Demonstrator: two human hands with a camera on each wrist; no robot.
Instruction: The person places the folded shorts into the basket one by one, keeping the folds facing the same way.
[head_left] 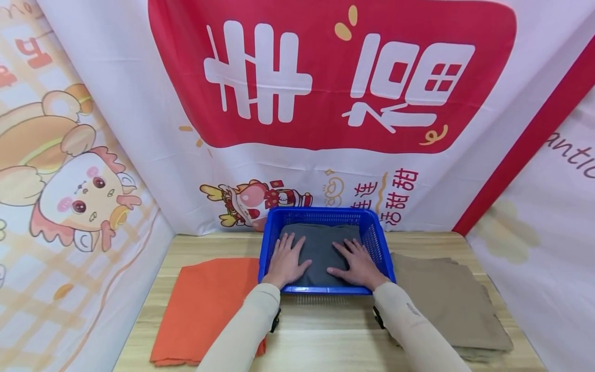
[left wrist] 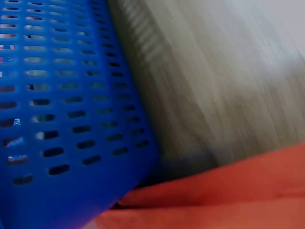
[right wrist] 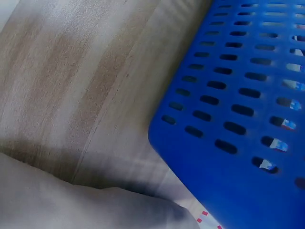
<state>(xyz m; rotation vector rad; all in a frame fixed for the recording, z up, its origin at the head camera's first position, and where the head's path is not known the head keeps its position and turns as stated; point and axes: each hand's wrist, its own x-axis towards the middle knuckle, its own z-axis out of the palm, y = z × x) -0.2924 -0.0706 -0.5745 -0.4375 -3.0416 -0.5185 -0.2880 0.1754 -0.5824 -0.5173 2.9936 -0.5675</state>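
Note:
A dark grey folded cloth [head_left: 321, 253] lies inside a blue plastic basket [head_left: 325, 290] with slotted walls. My left hand [head_left: 285, 261] rests on the cloth's left part, fingers straight and spread. On its right part lies my right hand [head_left: 357, 262], also flat with the fingers apart. Both wrists pass over the basket's front rim. Neither hand shows in the wrist views; there the basket's slotted wall [left wrist: 71, 105] fills one side of the left wrist view, and the wall [right wrist: 228, 105] appears again in the right wrist view.
Left of the basket lies an orange folded cloth [head_left: 211, 310], close to its side. A stack of khaki cloth [head_left: 446, 305] lies on the right. Everything stands on a wood-grain table [head_left: 321, 341], with a printed fabric backdrop [head_left: 325, 103] behind and at both sides.

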